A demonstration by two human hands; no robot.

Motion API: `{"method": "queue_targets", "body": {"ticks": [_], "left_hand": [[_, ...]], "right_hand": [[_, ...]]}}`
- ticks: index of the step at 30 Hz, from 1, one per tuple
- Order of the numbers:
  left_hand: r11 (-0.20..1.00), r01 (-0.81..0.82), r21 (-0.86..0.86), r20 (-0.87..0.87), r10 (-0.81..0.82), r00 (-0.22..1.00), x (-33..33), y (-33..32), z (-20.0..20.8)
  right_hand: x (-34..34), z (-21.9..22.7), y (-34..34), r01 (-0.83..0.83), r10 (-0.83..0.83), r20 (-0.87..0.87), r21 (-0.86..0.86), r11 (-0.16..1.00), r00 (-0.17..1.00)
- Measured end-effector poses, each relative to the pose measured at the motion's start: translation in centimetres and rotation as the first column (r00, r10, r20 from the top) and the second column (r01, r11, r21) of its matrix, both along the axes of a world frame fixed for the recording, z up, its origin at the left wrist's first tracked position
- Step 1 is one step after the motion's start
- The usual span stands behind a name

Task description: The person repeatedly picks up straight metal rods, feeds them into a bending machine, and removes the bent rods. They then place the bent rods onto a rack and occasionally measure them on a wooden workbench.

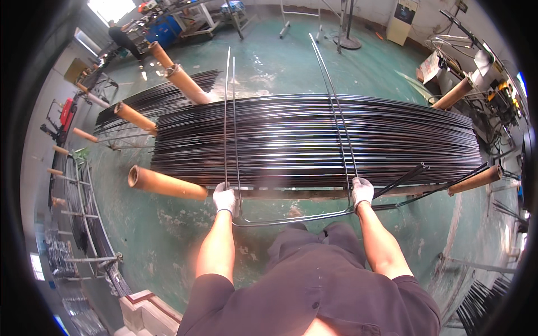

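Note:
I hold two long dark metal tubes bent into a U shape (291, 219), their closed bend near my waist and their legs running away over a wide pile of straight dark metal tubes (314, 140). My left hand (224, 198), in a white glove, grips the left legs. My right hand (362, 191), also gloved, grips the right legs. The tube ends reach the far side of the pile.
Brown cardboard-coloured posts (167, 183) stick out around the rack, with another at the right (475, 180). A second tube pile (151, 101) lies behind on the left. A person (124, 40) bends at the far left. Metal frames (84, 224) stand on the green floor.

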State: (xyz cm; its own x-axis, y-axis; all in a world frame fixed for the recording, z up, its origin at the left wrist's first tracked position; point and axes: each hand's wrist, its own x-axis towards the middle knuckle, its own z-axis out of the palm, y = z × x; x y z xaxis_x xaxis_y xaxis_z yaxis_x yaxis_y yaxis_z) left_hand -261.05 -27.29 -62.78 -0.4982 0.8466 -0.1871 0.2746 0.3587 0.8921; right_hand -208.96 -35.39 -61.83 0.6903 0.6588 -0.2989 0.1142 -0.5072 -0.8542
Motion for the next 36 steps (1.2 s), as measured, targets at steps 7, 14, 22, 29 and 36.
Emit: {"method": "queue_targets", "body": {"ticks": [7, 14, 22, 29, 36], "left_hand": [[0.989, 0.068, -0.131, 0.047, -0.062, 0.997, 0.2, 1.4, -2.2], [0.935, 0.051, -0.351, -0.12, -0.099, 0.988, 0.1, 1.9, -7.6], [0.895, 0.019, -0.446, -0.091, -0.067, 0.994, 1.8, 3.2, -11.7], [0.917, -0.018, -0.4, 0.234, 0.121, 0.965, -0.2, 1.3, -12.1], [0.936, -0.024, -0.351, 0.358, 0.158, 0.92, 1.5, 1.5, -4.1]], "right_hand": [[-1.7, -5.7, -0.5, 0.102, -0.103, -0.017, -0.068, 0.992, 0.994], [-0.1, -3.9, 1.2, -0.027, 0.211, 0.437, -0.39, 0.92, 0.874], [0.3, -5.9, 7.2, -0.016, 0.154, 0.209, -0.544, 0.839, 0.966], [0.1, -5.9, 6.9, -0.062, 0.118, 0.14, -0.353, 0.934, 0.983], [-1.9, 4.6, 2.6, 0.027, 0.006, 0.211, -0.153, 0.988, 0.977]]}}
